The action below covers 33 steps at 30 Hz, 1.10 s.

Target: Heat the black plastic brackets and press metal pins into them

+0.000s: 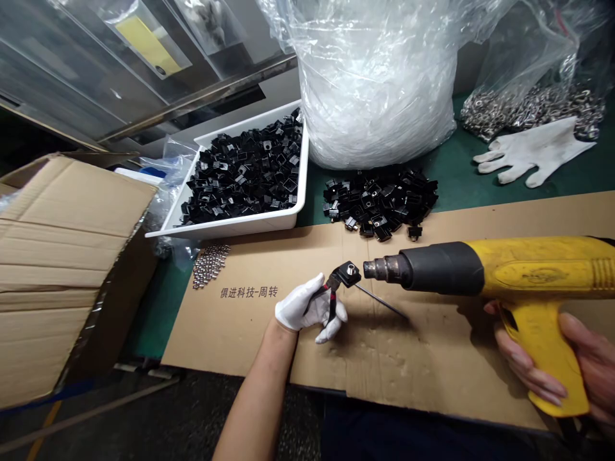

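Observation:
My left hand, in a white glove, is closed round the handles of small pliers above the cardboard sheet. The pliers' jaws hold a black plastic part with a silver metal ring on its top. My bare right hand grips the handle of a yellow heat gun. Its metal nozzle points left, a short gap from the black part. A thin metal rod lies slanted beneath the nozzle.
Black parts fill a white tray and form a loose pile. Small metal pieces lie at left. Behind are a big plastic bag, a glove and bagged metal rings. An open carton stands left.

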Each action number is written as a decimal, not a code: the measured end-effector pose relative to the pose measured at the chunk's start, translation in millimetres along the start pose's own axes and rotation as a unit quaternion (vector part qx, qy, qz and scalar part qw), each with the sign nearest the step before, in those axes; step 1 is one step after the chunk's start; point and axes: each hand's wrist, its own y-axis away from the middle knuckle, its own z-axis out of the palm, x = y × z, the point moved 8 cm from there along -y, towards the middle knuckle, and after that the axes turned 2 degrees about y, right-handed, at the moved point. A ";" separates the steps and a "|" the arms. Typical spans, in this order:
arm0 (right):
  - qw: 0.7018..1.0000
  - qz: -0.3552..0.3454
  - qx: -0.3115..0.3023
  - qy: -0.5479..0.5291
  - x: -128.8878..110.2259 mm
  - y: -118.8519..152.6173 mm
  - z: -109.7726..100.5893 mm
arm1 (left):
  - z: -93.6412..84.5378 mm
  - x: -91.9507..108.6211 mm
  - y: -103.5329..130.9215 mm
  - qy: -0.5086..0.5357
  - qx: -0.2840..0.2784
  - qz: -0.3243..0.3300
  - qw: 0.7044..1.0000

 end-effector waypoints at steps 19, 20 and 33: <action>1.000 -0.004 0.003 0.020 -2.3 -1.4 4.4 | 0.9 0.9 0.2 -0.008 0.011 -0.012 1.000; 1.000 -0.003 0.000 0.027 -2.4 -1.4 5.2 | 0.5 0.7 0.3 -0.007 0.013 -0.014 1.000; 1.000 -0.002 0.009 0.016 -2.5 1.4 3.9 | 5.1 4.3 -0.7 0.002 0.006 0.001 1.000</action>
